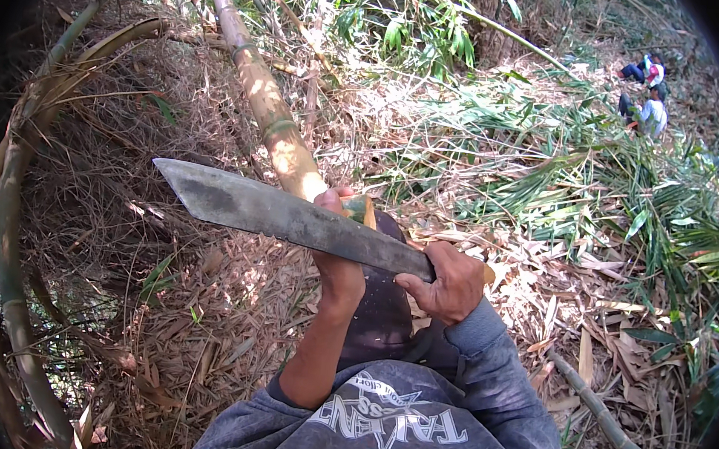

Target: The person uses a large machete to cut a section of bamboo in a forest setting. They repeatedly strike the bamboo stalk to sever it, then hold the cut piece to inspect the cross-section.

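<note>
On the far left we see bent bamboo stalks point(9, 219) curving down the side, with a heap of dry twigs next to them. They are well apart from our fingers.

Next comes the tip of our big knife point(292, 217). Its blade is wide, flat and gray, with dark spots and a slanted end. It lies almost level and points left, away from our fingers. The space under the blade, left of our fingers, is open, with only dry leaves point(196, 330) on the ground.

Our left hand point(336, 244) is up in the middle. Its fingers are closed around the cut end of a long bamboo pole point(274, 123). The pole is tan and yellow with green rings. It runs up and to the left from our fingers. The cut end shows green and orange just beside our thumb. The blade goes across in front of this hand, touching it or very near.

Our right hand point(450, 282) is just to the right. Its fingers are wrapped tight around the knife handle, and the blade starts right at them.

Right of our fingers lie brown leaves and a thin gray stalk point(607, 426) on the ground. Green leafy branches point(585, 184) are piled farther off. People point(649, 96) sit far away at the top right.
</note>
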Demonstrator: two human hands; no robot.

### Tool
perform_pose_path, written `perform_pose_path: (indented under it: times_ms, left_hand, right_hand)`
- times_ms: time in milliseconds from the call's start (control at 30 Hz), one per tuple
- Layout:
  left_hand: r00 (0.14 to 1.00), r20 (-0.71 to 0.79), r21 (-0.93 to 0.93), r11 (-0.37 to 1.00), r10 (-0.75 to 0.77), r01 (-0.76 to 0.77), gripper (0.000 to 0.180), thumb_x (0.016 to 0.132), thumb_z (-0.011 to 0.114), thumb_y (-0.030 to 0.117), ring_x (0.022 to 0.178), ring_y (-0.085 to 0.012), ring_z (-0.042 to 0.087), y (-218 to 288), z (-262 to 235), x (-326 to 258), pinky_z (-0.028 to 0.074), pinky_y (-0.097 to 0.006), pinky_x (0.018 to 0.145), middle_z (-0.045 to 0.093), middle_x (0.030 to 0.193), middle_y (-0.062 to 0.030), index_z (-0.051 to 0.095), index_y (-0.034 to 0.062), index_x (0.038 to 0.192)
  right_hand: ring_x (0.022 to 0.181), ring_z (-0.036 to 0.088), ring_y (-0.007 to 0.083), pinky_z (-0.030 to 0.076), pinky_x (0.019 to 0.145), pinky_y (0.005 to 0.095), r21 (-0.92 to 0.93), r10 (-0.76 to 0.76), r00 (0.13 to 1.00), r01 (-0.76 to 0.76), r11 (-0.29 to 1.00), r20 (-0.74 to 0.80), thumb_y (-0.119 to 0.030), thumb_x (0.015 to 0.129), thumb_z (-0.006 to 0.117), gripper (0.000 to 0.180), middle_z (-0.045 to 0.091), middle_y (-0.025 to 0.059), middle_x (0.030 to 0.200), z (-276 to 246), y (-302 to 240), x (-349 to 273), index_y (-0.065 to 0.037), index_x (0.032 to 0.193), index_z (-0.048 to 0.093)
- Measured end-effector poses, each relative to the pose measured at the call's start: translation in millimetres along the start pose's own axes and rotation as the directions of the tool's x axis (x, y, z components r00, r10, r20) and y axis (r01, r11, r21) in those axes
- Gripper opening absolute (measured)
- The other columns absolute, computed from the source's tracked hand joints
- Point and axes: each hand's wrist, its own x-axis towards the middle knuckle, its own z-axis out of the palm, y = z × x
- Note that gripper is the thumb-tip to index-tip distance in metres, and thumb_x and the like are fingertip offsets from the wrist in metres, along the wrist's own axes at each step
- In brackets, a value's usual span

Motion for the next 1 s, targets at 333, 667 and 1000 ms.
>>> perform_pose_path:
  times_ms: [333,667,1000]
  left_hand:
    - [0.977,0.008,0.33,0.922,0.212,-0.203,0.04,0.102,0.034,0.038,0.07,-0.0125,0.053,17.3,8.8,-2.7,0.046,-0.027,0.064,0.051,0.09,-0.0087,0.051,0.0017,0.1]
    - [0.972,-0.066,0.265,0.943,0.225,-0.201,0.04,0.1,0.024,0.026,0.076,-0.0208,0.054,40.4,1.9,-2.7,0.048,-0.032,0.07,0.052,0.091,-0.014,0.05,-0.0033,0.097]
    - [0.99,-0.005,0.084,0.987,-0.138,0.138,0.038,0.099,0.034,0.042,0.067,-0.0091,0.056,36.3,-1.4,5.8,0.043,-0.02,0.052,0.057,0.087,-0.0033,0.054,0.0107,0.105]
  right_hand:
    - [0.049,0.057,0.0294,0.045,0.045,0.0381,0.033,-0.037,0.998,0.039,0.999,-0.051,-0.059,0.075,0.069,0.058,0.052,0.0116,0.06,3.7,1.1,3.3,-0.003,0.067,0.053]
    - [0.057,0.058,0.0353,0.046,0.055,0.0441,0.131,0.366,0.93,-0.367,0.921,0.033,-0.049,0.088,0.053,0.047,0.058,0.0176,0.065,48.3,98.6,-20.7,-0.003,0.084,0.062]
    - [0.052,0.054,0.0331,0.043,0.052,0.0438,-0.036,0.366,0.929,-0.368,0.929,-0.052,-0.033,0.096,0.045,0.039,0.054,0.0172,0.06,5.9,107.7,-94.4,-0.001,0.079,0.059]
